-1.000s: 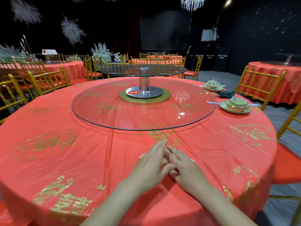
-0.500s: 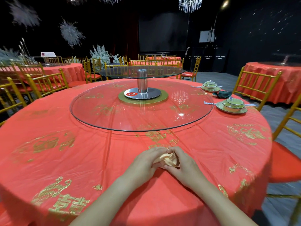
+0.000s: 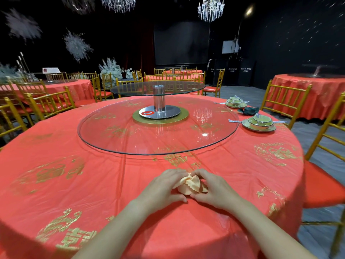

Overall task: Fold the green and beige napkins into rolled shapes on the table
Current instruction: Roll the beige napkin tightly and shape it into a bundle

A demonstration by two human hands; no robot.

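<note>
A beige napkin (image 3: pixel 190 185), bunched into a small rolled bundle, lies on the red tablecloth (image 3: pixel 93 180) at the near edge of the round table. My left hand (image 3: pixel 164 186) holds its left side with curled fingers. On the other side my right hand (image 3: pixel 211 187) grips it, fingertips pinching the top folds. A dark green napkin (image 3: pixel 249 110), rolled up, rests far right between two place settings, well away from both hands.
A large glass turntable (image 3: pixel 130 139) with a steel post (image 3: pixel 159 99) fills the table's middle. Two green lidded bowl sets (image 3: pixel 259 122) (image 3: pixel 235 102) stand at the far right. Gold chairs (image 3: pixel 283 101) ring the table; other red tables stand behind.
A second ago both hands lay flat over the napkin, pressing it to the cloth. They have since curled round it and gathered it into a raised bundle between them.
</note>
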